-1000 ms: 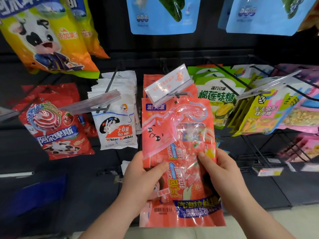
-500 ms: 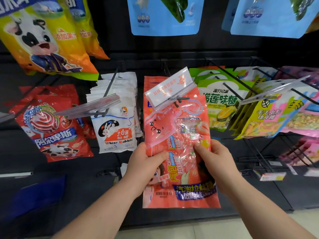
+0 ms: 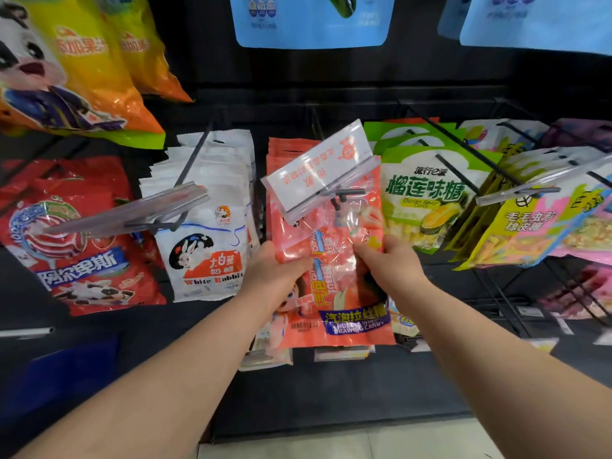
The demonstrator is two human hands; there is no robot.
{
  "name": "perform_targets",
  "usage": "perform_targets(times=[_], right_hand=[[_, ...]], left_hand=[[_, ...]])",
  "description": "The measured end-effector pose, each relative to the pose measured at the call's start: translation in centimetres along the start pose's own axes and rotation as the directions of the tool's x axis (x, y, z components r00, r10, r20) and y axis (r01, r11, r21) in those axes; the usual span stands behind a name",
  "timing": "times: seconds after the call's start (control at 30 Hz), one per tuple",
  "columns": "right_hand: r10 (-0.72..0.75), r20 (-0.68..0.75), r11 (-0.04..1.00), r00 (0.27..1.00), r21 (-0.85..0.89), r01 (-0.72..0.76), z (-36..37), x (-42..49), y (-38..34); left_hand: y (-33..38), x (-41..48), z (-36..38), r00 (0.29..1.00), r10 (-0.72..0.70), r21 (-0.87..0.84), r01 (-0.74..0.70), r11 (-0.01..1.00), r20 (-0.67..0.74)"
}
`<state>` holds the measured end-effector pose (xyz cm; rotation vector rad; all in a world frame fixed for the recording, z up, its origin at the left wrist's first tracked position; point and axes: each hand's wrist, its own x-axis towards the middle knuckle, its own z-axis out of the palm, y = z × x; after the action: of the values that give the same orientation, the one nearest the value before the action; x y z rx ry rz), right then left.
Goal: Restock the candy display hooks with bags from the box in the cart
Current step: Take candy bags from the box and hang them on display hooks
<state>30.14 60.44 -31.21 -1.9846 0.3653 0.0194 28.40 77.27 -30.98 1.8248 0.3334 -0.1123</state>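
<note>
A salmon-pink candy bag [image 3: 334,293] with a clear window hangs upright in front of the middle hook [image 3: 341,195]. Its top edge is behind the clear price tag holder [image 3: 318,170] at the hook's tip. My left hand [image 3: 278,276] grips the bag's left edge and my right hand [image 3: 387,263] grips its right edge, thumbs on the front. Several identical pink bags [image 3: 284,150] hang behind it on the same hook. Whether the held bag's hole is over the hook tip is hidden by the tag holder.
White Rabbit bags [image 3: 208,253] hang on the hook to the left, red lollipop bags [image 3: 76,246] further left. Green durian candy bags [image 3: 427,200] and yellow-pink gummy bags [image 3: 543,223] hang to the right. Yellow and blue bags hang on the upper row. Small packets lie on the black shelf [image 3: 331,385] below.
Both hands have lifted the pink bag up and away from me, so its top has gone from below the price tag holder to behind it.
</note>
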Motion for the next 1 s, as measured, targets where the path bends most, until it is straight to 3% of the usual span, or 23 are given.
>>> perform_targets(times=[0.27, 0.53, 0.7, 0.77, 0.83, 0.9, 1.0], right_hand=[[0.062, 0.049, 0.998, 0.997, -0.017, -0.061, 1.2, 1.6, 1.6], [0.054, 0.082, 0.995, 0.995, -0.085, -0.047, 0.6, 1.2, 1.7], [-0.037, 0.117, 0.946, 0.992, -0.315, 0.072, -0.8, -0.8, 0.9], [-0.096, 0.174, 0.891, 0.980, -0.423, 0.162, -1.4, -2.0, 0.6], [-0.160, 0.259, 0.739, 0.953, -0.609, 0.290, -2.0, -3.4, -0.2], [-0.220, 0.336, 0.565, 0.916, -0.722, 0.400, -2.6, -4.9, -1.3], [-0.252, 0.439, 0.423, 0.862, -0.752, 0.506, -2.7, -7.2, -3.0]], left_hand=[[-1.9, 2.3, 0.6, 0.996, 0.020, 0.165, -0.005, 0.986, -0.091], [-1.8, 2.1, 0.8, 0.997, -0.021, 0.095, 0.028, 0.995, -0.073], [-0.6, -0.6, 0.5, 0.998, 0.064, 0.207, -0.061, 0.976, -0.003], [-0.2, -2.1, 0.1, 0.990, 0.125, 0.386, -0.140, 0.912, 0.065], [0.4, -3.5, -0.6, 0.974, 0.182, 0.572, -0.226, 0.789, 0.133], [1.1, -5.1, -1.5, 0.964, 0.197, 0.740, -0.265, 0.618, 0.181], [1.5, -7.6, -3.4, 0.960, 0.167, 0.889, -0.271, 0.369, 0.223]])
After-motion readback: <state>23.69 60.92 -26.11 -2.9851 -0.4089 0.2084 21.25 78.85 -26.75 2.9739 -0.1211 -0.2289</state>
